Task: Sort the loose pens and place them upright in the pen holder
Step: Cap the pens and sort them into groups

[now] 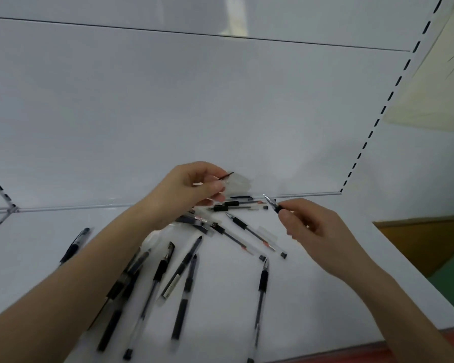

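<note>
The sorting looks barely begun. Most of the loose pens (pixel 186 265) lie flat and scattered on the white shelf (pixel 312 284), fanned from the centre of the view down toward 6 and 7 o'clock. A tangle of them sits just under the left wrist, and a few more lie along the back edge of the shelf. One lone pen (pixel 75 244) lies well apart at 9 o'clock.

The left hand (pixel 194 187) is raised above the pile, its fingers curled and pinching a thin dark stick (pixel 226 176). A clear plastic piece (pixel 237 184) sits right at its fingertips; whether the hand holds it too cannot be told.

At 3 o'clock of the pile, the right hand (pixel 315 226) grips a pen (pixel 271 203) between thumb and forefinger, its tip pointing up toward 11 o'clock.

No pen holder can be made out for certain, and no pen stands upright anywhere. By this view nearly everything is left: gathering, sorting and standing the pens in the holder.
</note>
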